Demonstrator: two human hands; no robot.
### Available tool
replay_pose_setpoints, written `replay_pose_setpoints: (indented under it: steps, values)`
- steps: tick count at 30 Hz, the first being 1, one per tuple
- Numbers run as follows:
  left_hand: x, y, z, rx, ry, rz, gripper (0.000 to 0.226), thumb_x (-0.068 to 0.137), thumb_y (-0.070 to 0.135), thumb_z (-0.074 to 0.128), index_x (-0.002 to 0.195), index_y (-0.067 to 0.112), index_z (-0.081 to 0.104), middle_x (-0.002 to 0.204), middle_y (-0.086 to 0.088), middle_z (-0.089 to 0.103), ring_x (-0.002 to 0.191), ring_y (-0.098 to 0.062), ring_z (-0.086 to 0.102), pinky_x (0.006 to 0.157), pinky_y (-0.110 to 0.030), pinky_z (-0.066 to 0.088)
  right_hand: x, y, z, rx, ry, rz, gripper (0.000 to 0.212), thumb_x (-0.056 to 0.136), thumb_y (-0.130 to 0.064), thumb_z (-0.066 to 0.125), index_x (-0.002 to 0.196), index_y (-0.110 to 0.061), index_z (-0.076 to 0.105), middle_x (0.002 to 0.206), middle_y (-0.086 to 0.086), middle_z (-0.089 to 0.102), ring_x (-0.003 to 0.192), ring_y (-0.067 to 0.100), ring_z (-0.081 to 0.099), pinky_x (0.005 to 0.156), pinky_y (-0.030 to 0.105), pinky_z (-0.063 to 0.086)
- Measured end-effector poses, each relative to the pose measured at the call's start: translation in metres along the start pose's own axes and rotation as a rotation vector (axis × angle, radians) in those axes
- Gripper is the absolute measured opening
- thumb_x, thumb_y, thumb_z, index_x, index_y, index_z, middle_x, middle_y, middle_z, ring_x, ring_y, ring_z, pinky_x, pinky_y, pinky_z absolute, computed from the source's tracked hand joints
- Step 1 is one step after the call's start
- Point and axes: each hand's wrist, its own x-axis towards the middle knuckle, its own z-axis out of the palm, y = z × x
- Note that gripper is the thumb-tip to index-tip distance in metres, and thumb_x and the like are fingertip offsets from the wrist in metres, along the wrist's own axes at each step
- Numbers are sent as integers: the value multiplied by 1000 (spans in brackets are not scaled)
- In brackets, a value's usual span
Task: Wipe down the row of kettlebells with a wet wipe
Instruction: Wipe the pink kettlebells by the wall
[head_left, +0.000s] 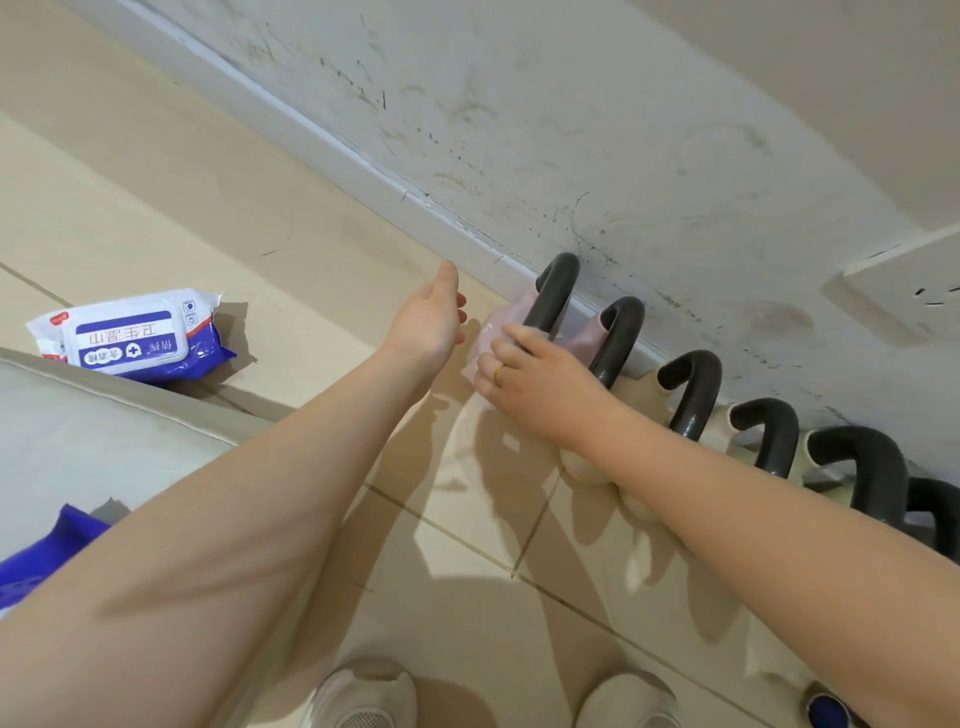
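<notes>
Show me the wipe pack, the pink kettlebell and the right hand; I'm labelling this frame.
wipe pack (130, 338), head view, on its white lid label.
pink kettlebell (551, 299), head view, on its dark handle.
right hand (540, 384), head view, on the back of the hand.

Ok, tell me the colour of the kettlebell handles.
The kettlebell handles are dark grey, almost black, seen in the head view.

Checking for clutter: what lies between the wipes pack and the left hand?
Only bare floor tile between the wipes pack and the left hand, per the head view.
</notes>
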Motion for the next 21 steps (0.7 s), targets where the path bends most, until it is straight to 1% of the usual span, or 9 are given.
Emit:
replay_pose_setpoints:
  steps: [2, 4, 7, 9, 12, 15, 17, 19, 21]
  values:
    - [0, -2, 1, 27, -8, 3, 58, 96, 48, 21, 114, 6, 56, 105, -7, 60, 77, -19, 55, 80, -33, 42, 1, 9, 4, 37, 12, 15, 22, 71, -15, 61, 90, -24, 68, 85, -6, 66, 92, 19, 62, 107, 40, 30]
    - [-1, -2, 1, 45, -16, 10, 58, 96, 48, 21, 114, 6, 57, 104, -7, 61, 76, -18, 56, 80, -33, 43, 0, 1, 1, 71, 41, 73, 22, 76, -12, 51, 86, -21, 68, 85, -3, 67, 92, 22, 62, 106, 40, 30]
    - [-5, 0, 1, 47, -23, 33, 52, 97, 44, 24, 105, 6, 58, 91, -6, 60, 69, -16, 56, 71, -30, 43, 2, -9, -7, 80, 44, 7, 20, 72, -11, 52, 73, -22, 68, 74, -4, 67, 76, 20, 62, 92, 33, 43]
    - [-9, 1, -1, 47, -42, 55, 38, 96, 34, 31, 95, 7, 58, 81, -3, 57, 67, -17, 54, 65, -26, 41, 4, 14, -7, 115, 100, 47, 17, 69, -8, 54, 68, -22, 64, 68, -4, 64, 70, 19, 61, 85, 31, 49]
    - [-18, -6, -1, 134, -75, 93, 17, 90, 9, 40, 90, 10, 57, 81, -4, 57, 75, -20, 52, 64, -25, 40, -6, 53, 2, 226, 148, 321, 24, 71, 2, 51, 82, -15, 65, 85, 2, 69, 91, 23, 66, 101, 41, 41]
    - [-26, -18, 8, 311, -168, 110, 19, 82, 1, 49, 94, 10, 60, 93, -8, 59, 81, -24, 52, 73, -28, 40, -3, 47, 0, 393, 108, 436, 30, 62, 5, 63, 89, -7, 66, 97, 11, 70, 107, 32, 63, 98, 50, 41]
    - [-30, -23, 15, 446, -189, 133, 18, 81, 4, 55, 98, 8, 61, 98, -12, 64, 89, -27, 59, 76, -30, 44, 4, 26, -6, 452, 80, 370, 24, 62, 0, 61, 85, -5, 65, 91, 14, 69, 108, 35, 61, 100, 52, 41]
    - [-32, -29, 19, 554, -153, 132, 19, 84, 8, 55, 101, 3, 62, 103, -18, 67, 100, -33, 61, 82, -33, 46, 4, 11, -6, 446, 82, 199, 21, 74, -10, 48, 85, -7, 66, 88, 10, 69, 105, 31, 62, 105, 46, 37]
    - [-32, -39, 21, 519, -119, 84, 22, 82, 8, 57, 103, 0, 61, 103, -19, 67, 99, -33, 61, 82, -34, 45, -2, 17, -4, 397, 70, 122, 32, 78, -14, 45, 102, -10, 66, 104, 7, 69, 116, 27, 57, 110, 41, 23]
